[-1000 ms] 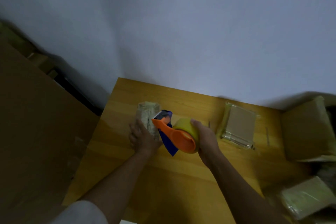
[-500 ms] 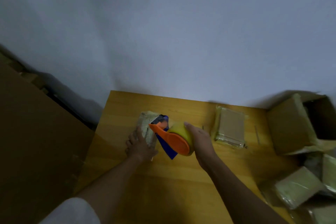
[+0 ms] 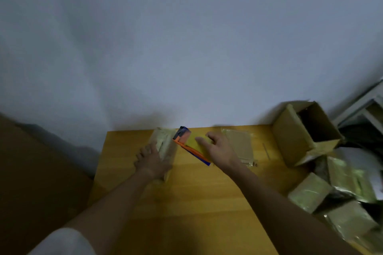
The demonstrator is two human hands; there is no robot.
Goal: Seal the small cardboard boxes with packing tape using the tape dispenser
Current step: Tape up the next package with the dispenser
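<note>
A small cardboard box (image 3: 164, 143) covered in shiny tape lies on the wooden table (image 3: 186, 196) near its far edge. My left hand (image 3: 152, 160) rests flat on the box's near end and holds it down. My right hand (image 3: 219, 150) grips the orange and blue tape dispenser (image 3: 187, 147) by its yellow tape roll. The dispenser's blue front end sits against the far right side of the box. A second flat taped box (image 3: 240, 145) lies just to the right of my right hand.
A large open carton (image 3: 306, 130) stands at the table's far right corner. Several taped small boxes (image 3: 310, 194) are heaped at the right below it. A big brown cardboard sheet (image 3: 35, 172) leans at the left. The wall rises right behind the table.
The view has swung to the right and the table sits lower in the frame. The dispenser has tipped from showing its orange side to lying flatter against the box's far right side.
</note>
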